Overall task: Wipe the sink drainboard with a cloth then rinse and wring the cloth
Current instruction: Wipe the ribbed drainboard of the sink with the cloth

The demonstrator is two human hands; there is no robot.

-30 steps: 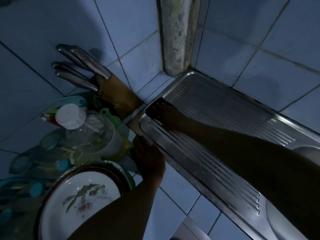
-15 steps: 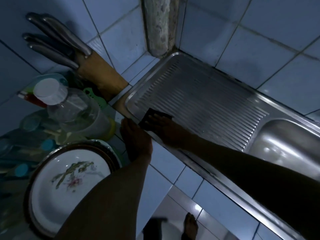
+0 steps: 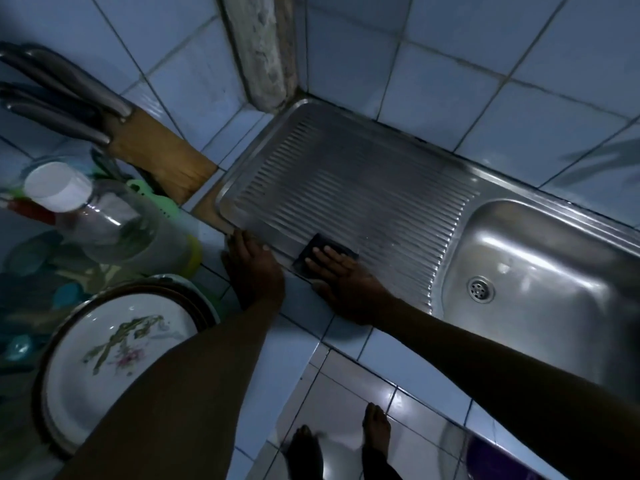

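Observation:
The ribbed steel drainboard (image 3: 346, 188) runs from the tiled corner to the sink basin (image 3: 540, 271) on its right. A small dark cloth (image 3: 313, 249) lies flat on the drainboard's near edge. My right hand (image 3: 343, 278) presses on the cloth, fingers spread flat over it, palm reaching onto the tiled counter. My left hand (image 3: 254, 268) rests palm down on the counter, its fingertips touching the drainboard's near left corner, and it holds nothing.
A wooden knife block (image 3: 152, 154) with steel handles stands left of the drainboard. In front of it are a capped clear bottle (image 3: 100, 216), a floral plate (image 3: 117, 355) and assorted plastic items. The basin drain (image 3: 479, 289) is uncovered. Bare feet (image 3: 375, 431) show on the floor below.
My right hand has slid the cloth from the drainboard's far left part to its near edge and then rightwards. The view has shifted right, so the basin shows. My left hand stays by the corner.

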